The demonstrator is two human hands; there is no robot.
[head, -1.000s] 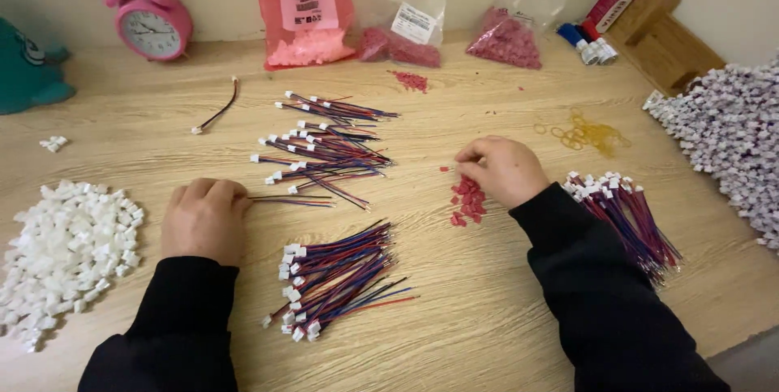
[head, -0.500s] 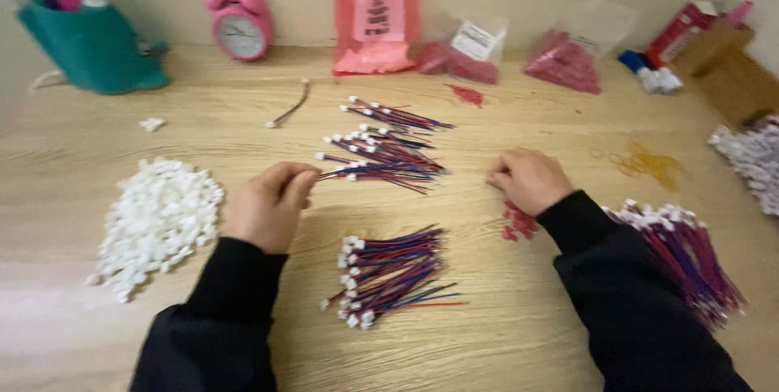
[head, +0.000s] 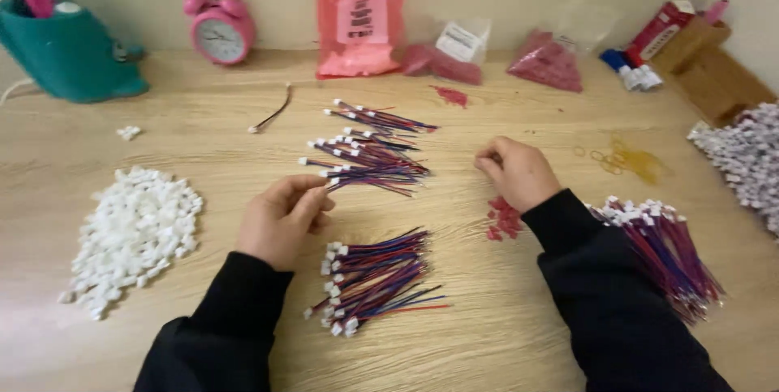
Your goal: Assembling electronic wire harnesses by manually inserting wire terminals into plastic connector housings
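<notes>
My left hand point(head: 281, 217) pinches the white-plug end of a thin red-and-blue wire lead point(head: 369, 181) that lies toward the loose wire pile point(head: 369, 152) at the table's middle. My right hand point(head: 517, 171) rests with curled fingers on the wood, just above a small heap of red connector pieces point(head: 503, 220); whether it holds one is hidden. Between my forearms lies a bundle of wires with white plugs point(head: 375, 278).
A heap of white plastic housings point(head: 134, 230) sits at the left, another wire bundle point(head: 669, 250) at the right, more white connectors point(head: 742, 157) at the far right. At the back stand a teal holder point(head: 69, 51), pink alarm clock point(head: 221, 28), pink bags point(head: 357, 15), yellow rubber bands point(head: 625, 161).
The view has swung left, bringing the teal holder into sight. My left hand has lifted off the table and now pinches a wire lead; my right hand stays by the red pieces.
</notes>
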